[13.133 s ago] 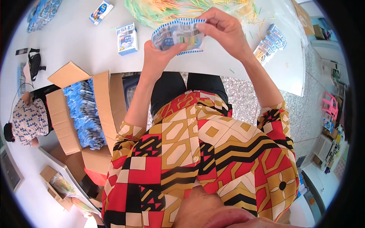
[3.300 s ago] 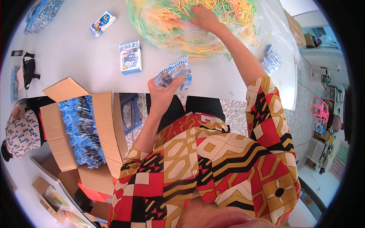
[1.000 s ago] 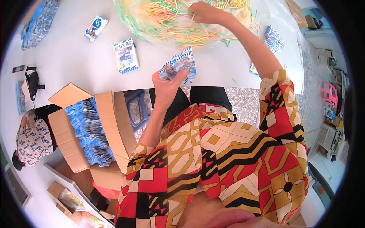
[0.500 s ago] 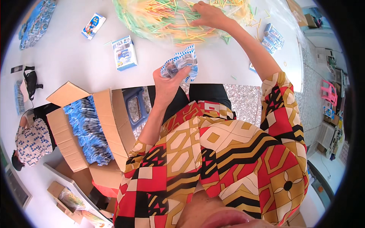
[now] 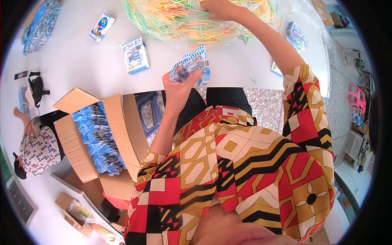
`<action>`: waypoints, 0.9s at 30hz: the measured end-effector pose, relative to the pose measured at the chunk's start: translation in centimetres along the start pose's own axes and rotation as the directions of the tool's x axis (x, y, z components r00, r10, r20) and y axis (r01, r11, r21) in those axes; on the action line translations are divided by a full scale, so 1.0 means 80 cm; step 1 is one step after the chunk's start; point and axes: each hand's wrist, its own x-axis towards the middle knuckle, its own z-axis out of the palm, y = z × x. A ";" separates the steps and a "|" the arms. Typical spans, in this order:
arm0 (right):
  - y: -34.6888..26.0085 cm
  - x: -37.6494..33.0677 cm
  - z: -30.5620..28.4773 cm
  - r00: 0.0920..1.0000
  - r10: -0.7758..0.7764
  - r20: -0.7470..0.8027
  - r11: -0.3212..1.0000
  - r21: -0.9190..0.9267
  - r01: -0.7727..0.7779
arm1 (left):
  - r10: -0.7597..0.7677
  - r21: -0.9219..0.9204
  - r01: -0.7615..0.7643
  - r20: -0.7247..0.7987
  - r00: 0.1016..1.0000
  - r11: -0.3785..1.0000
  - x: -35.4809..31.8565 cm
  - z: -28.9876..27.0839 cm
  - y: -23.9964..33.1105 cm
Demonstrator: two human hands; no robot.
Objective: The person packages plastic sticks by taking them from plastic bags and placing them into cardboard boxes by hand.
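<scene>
My left hand (image 5: 176,92) is closed around a blue-and-white printed plastic pouch (image 5: 191,66), its thumb across the front. The pouch is held up over the near edge of the table. My right hand (image 5: 221,9) reaches among yellow, green, orange and pink thin sticks (image 5: 200,29) that lie in a large clear plastic bag (image 5: 163,36). Its thumb and fingers look apart, and part of it is cut off by the upper edge of the view. No stick is visibly gripped.
Small printed boxes (image 5: 135,56) and a flat packet (image 5: 102,27) lie on the white table (image 5: 90,69). At left stands an open carton (image 5: 77,151) full of blue packets (image 5: 100,139). More packets (image 5: 297,36) lie at right. Another person (image 5: 41,143) is at far left.
My right hand has shifted farther away and left over the sticks, toward the upper edge. The left hand keeps the pouch. At far left, the other person's arm has come into sight.
</scene>
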 end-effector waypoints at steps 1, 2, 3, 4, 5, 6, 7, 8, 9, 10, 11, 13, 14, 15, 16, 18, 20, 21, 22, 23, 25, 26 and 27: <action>0.004 -0.003 0.005 1.000 0.006 -0.002 1.000 0.000 -0.006 | 0.004 0.001 -0.004 0.010 1.000 1.000 0.001 0.002 0.000; 0.005 -0.006 0.012 0.999 0.002 -0.033 0.999 -0.055 -0.004 | 0.002 0.002 -0.002 0.015 1.000 1.000 0.001 0.005 0.001; 0.006 -0.008 0.019 0.998 -0.004 -0.065 0.994 -0.109 -0.003 | -0.003 -0.001 0.003 0.018 1.000 1.000 0.002 0.008 0.002; 0.002 -0.007 0.023 0.998 -0.001 -0.067 0.994 -0.106 -0.006 | -0.008 -0.003 0.008 0.018 1.000 1.000 0.002 0.009 0.003; -0.004 -0.004 0.027 0.997 -0.022 -0.069 0.991 -0.133 0.012 | -0.009 0.000 0.009 0.020 1.000 1.000 0.002 0.008 0.002; -0.009 -0.002 0.031 0.997 -0.042 -0.071 0.987 -0.159 0.031 | -0.010 0.009 0.010 0.014 1.000 1.000 0.002 0.008 0.000; -0.006 -0.001 0.035 0.997 -0.033 -0.075 0.987 -0.160 0.020 | -0.012 0.014 0.012 0.016 1.000 1.000 0.003 0.010 0.000; -0.003 0.000 0.038 0.995 -0.014 -0.098 0.989 -0.146 0.000 | -0.014 0.016 0.013 0.027 1.000 1.000 0.004 0.012 0.001; 0.002 -0.001 0.040 0.993 0.005 -0.120 0.991 -0.132 -0.021 | -0.025 0.048 0.024 0.013 1.000 0.999 0.003 0.014 0.003; -0.004 0.000 0.033 0.992 -0.001 -0.123 0.992 -0.127 -0.015 | -0.031 0.085 0.033 -0.020 0.999 0.996 0.001 0.012 0.006; -0.012 -0.001 0.022 0.994 0.039 -0.102 0.993 -0.111 -0.050 | -0.028 0.089 0.030 -0.026 0.999 0.996 0.000 0.009 0.006; -0.015 -0.004 0.013 0.993 0.081 -0.083 0.991 -0.097 -0.089 | -0.026 0.068 0.030 -0.054 0.998 0.997 -0.001 0.007 0.007; -0.008 -0.011 0.011 0.983 0.078 -0.166 0.997 0.013 -0.077 | -0.025 0.068 0.029 -0.049 0.998 0.997 0.000 0.007 0.008; 0.001 -0.018 0.009 0.965 0.083 -0.247 0.991 0.120 -0.055 | -0.025 0.059 0.028 -0.047 0.999 0.998 0.000 0.008 0.008; 0.010 -0.025 0.007 0.964 0.088 -0.249 0.991 0.118 -0.060 | -0.025 0.050 0.027 -0.044 0.999 0.998 0.002 0.008 0.008; 0.030 -0.041 0.002 0.916 0.129 -0.379 0.984 0.166 -0.070 | -0.013 0.046 0.014 -0.021 1.000 0.999 0.006 0.010 0.007; 0.011 -0.060 -0.033 0.901 0.287 -0.324 0.899 0.415 -0.137 | 0.004 0.043 -0.003 -0.022 1.000 0.999 0.009 0.006 0.006; -0.015 -0.034 -0.032 0.908 0.358 -0.219 0.745 0.652 -0.137 | 0.038 0.071 -0.031 -0.099 0.994 0.997 0.001 -0.012 0.008; -0.005 -0.035 -0.031 0.909 0.354 -0.220 0.751 0.646 -0.136 | 0.047 0.068 -0.041 -0.096 0.994 0.997 0.001 -0.013 0.009; 0.018 -0.053 -0.033 0.890 0.377 -0.257 0.793 0.585 -0.167 | 0.039 0.055 -0.036 -0.056 0.998 0.998 0.007 -0.005 0.010; 0.042 -0.074 -0.029 0.871 0.394 -0.295 0.829 0.522 -0.198 | 0.046 0.058 -0.045 -0.009 0.999 0.997 0.014 0.002 0.012; 0.045 -0.076 -0.024 0.869 0.397 -0.296 0.843 0.492 -0.218 | 0.048 0.060 -0.048 -0.008 0.999 0.997 0.015 0.001 0.012; 0.048 -0.077 -0.021 0.867 0.401 -0.296 0.855 0.461 -0.237 | 0.050 0.065 -0.049 -0.005 0.999 0.997 0.016 0.001 0.013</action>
